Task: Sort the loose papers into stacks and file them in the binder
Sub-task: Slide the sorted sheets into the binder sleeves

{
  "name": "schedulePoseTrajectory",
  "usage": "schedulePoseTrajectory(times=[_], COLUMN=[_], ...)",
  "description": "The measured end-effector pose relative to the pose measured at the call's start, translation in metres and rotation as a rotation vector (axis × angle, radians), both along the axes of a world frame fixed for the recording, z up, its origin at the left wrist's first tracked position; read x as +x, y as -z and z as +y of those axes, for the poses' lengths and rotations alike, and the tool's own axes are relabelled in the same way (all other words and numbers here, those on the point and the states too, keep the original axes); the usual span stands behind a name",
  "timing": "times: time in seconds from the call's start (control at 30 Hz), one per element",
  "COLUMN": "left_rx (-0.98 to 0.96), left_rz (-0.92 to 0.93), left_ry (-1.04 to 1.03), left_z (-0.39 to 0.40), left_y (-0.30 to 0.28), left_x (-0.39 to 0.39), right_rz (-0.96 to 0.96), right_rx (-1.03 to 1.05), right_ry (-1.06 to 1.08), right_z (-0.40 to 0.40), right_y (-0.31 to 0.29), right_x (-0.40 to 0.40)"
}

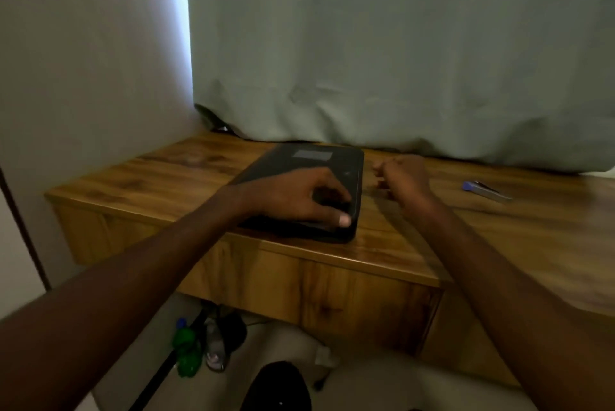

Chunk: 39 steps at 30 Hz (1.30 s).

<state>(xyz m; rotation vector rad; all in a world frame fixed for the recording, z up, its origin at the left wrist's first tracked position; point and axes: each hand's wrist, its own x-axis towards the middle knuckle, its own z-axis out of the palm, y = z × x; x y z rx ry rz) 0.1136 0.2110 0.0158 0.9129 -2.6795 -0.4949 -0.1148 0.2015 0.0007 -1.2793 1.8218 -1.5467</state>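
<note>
Under the wooden desk [186, 174], a green bottle [186, 352] stands on the floor. The left hand [299, 197] rests on the near right corner of the closed black binder [299, 161], fingers curled at its edge. The right hand [404, 177] hovers just beside the binder, curled in a loose fist, holding nothing visible. Farther right lies a blue-ended stapler [486, 191], with a grey curtain [399, 44] behind

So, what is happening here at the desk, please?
A person works at a wooden desk. The left hand rests on a closed black binder that lies flat near the desk's front edge, fingers curled at its right side. The right hand hovers beside the binder, loosely fisted, apparently holding nothing. A small blue and grey tool, maybe a stapler, lies farther right. No loose papers are in view.
</note>
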Motion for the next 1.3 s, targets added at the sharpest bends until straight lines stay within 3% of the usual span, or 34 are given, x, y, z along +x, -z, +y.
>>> schedulePoseTrajectory(times=[0.13,0.2,0.3,0.4,0.47,0.6,0.8,0.97,1.13,1.3], left_rx=[-0.156,-0.183,-0.162,-0.144,-0.154,-0.160,-0.126,-0.095,-0.004,-0.033], left_rz=[0.216,0.228,0.135,-0.188,-0.301,-0.316,-0.345,-0.347,-0.407,-0.392], left_ry=[-0.215,-0.322,-0.328,-0.444,-0.505,-0.497,-0.500,-0.494,-0.549,-0.682], left_z=[-0.031,-0.056,-0.085,-0.099,-0.103,-0.099,-0.098,-0.114,-0.144,-0.183], left_y=[-0.012,-0.013,0.003,0.040,0.055,0.055,0.047,0.045,0.033,0.029], left_x=[0.009,0.017,0.026,0.027,0.027,0.027,0.029,0.055,0.118,0.190], right_rz=[0.354,0.507,0.738,0.917,0.919,0.917,0.690,0.653,0.814,0.902], right_rx=[-0.095,-0.151,-0.007,0.349,0.400,0.377,0.263,0.321,0.337,0.283], right_ry=[-0.107,-0.208,-0.381,-0.392,-0.353,-0.348,-0.114,-0.250,-0.344,-0.434], right_z=[-0.009,-0.018,-0.041,-0.048,-0.048,-0.043,-0.042,-0.054,-0.096,-0.145], right_y=[-0.002,-0.013,-0.007,0.029,0.045,0.044,0.050,0.041,0.039,0.037], right_x=[0.016,0.030,0.047,0.055,0.053,0.054,0.047,0.066,0.115,0.193])
